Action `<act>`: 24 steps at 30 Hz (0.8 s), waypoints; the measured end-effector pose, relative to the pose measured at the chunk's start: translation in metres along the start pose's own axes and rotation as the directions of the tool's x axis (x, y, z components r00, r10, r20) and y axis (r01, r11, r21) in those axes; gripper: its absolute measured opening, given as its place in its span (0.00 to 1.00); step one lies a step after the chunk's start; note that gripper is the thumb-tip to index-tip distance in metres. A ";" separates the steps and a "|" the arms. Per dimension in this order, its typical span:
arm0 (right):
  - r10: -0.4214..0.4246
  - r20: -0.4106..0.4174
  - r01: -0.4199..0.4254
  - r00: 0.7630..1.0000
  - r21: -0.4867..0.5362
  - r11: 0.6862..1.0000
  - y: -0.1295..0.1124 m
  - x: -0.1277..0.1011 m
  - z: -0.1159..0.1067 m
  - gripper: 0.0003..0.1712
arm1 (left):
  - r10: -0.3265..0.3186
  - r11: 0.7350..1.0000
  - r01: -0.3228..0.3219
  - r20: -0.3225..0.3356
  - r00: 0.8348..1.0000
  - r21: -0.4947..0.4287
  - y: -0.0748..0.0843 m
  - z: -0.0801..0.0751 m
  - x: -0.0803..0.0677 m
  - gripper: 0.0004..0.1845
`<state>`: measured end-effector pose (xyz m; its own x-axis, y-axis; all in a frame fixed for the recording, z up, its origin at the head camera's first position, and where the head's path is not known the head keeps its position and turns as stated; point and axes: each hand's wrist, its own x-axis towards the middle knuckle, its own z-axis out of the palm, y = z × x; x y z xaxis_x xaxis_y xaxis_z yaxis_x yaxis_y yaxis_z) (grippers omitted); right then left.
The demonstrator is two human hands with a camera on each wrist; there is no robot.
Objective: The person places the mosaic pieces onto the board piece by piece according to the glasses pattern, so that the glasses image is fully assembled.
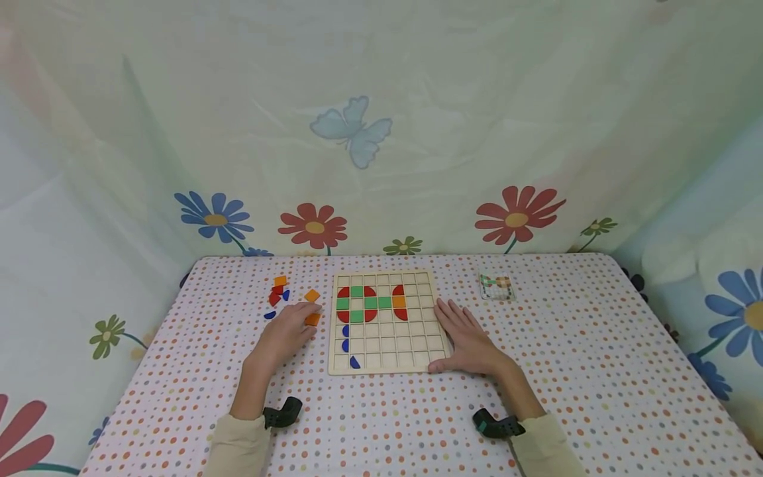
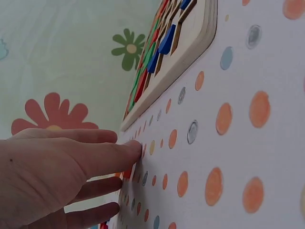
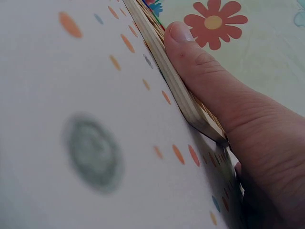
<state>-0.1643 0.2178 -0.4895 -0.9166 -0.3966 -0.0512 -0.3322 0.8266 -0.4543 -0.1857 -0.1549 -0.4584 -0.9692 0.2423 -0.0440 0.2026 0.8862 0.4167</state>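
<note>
Wooden board (image 1: 387, 328) between hands (image 1: 469, 343), right one touching.

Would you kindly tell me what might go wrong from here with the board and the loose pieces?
The left hand is right at one orange square, and a second orange square lies just beyond it, so a careless reach might knock that one away.

The right hand rests against the side of the wooden board; a push there could slide it and perhaps jostle the green pieces in its cells.
</note>
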 end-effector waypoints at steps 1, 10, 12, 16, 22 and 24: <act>0.001 -0.001 -0.001 1.000 0.000 1.000 0.000 0.000 0.000 0.75 | -0.001 1.000 0.001 -0.002 1.000 0.003 0.000 0.001 0.000 0.24; 0.011 0.000 -0.011 1.000 -0.008 1.000 -0.001 0.000 0.000 0.75 | -0.005 0.999 0.004 -0.023 1.000 -0.042 0.002 0.003 -0.001 0.18; 0.009 0.001 -0.009 1.000 -0.002 1.000 -0.002 0.001 -0.001 0.75 | -0.003 0.999 0.001 -0.029 1.000 -0.050 0.001 0.003 0.000 0.16; 0.007 0.004 -0.007 1.000 0.006 1.000 -0.002 0.001 -0.002 0.74 | -0.008 0.998 0.006 -0.036 0.999 -0.055 0.002 0.003 0.001 0.14; 0.008 0.006 -0.008 1.000 0.017 1.000 -0.003 0.000 -0.002 0.75 | -0.019 0.999 0.017 -0.041 0.999 -0.041 0.004 0.003 0.000 0.12; 0.008 0.003 -0.008 1.000 0.014 1.000 -0.002 0.000 -0.001 0.75 | -0.021 0.999 0.019 -0.049 0.999 -0.038 0.004 0.003 0.000 0.12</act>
<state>-0.1634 0.2163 -0.4878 -0.9186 -0.3909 -0.0578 -0.3213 0.8240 -0.4666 -0.1842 -0.1501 -0.4592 -0.9790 0.2039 -0.0079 0.1786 0.8751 0.4497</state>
